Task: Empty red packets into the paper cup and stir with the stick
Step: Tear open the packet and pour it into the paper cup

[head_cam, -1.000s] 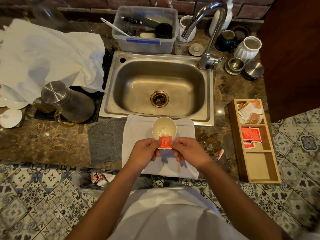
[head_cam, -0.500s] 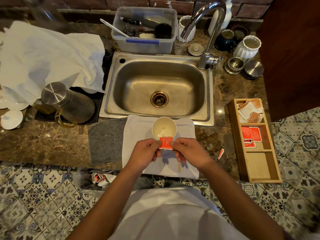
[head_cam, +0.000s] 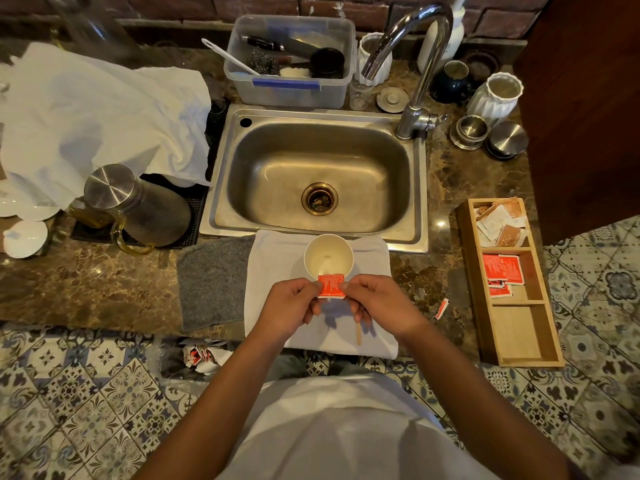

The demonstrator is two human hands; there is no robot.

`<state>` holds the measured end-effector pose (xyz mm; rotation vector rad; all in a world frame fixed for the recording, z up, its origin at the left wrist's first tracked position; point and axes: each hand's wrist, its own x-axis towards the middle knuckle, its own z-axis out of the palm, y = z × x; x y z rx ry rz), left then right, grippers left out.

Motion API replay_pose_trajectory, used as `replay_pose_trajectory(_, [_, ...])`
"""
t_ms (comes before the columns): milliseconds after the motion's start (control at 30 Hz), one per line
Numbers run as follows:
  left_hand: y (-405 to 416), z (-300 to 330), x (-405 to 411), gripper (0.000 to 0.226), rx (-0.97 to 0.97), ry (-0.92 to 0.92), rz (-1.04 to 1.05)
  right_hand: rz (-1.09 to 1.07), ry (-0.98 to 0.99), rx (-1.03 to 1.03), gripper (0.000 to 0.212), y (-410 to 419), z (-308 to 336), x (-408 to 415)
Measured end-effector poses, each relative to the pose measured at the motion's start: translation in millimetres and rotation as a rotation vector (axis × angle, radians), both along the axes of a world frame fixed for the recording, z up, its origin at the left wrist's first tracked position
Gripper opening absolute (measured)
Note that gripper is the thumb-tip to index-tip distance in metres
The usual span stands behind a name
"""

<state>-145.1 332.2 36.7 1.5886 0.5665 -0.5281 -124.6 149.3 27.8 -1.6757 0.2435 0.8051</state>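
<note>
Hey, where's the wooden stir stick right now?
In the head view, the thin wooden stir stick lies on the white cloth, under the right hand, nearer the person than the white paper cup.

Since a second ago, barely shifted: red packet (head_cam: pixel 331 285), pinched at 9 o'clock by left hand (head_cam: pixel 294 306) and at 3 o'clock by right hand (head_cam: pixel 377 306), eased slightly toward 12 o'clock over the near rim of paper cup (head_cam: pixel 329 258).
</note>
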Motion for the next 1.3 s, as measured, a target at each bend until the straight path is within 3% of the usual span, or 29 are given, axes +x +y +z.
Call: replay_pose_trajectory(1300, [-1.9,-3.7,2.8,0.040,-0.022,0.059,0.031,-0.013,0.004,-0.007,0.030,-3.0,-6.2,3.9])
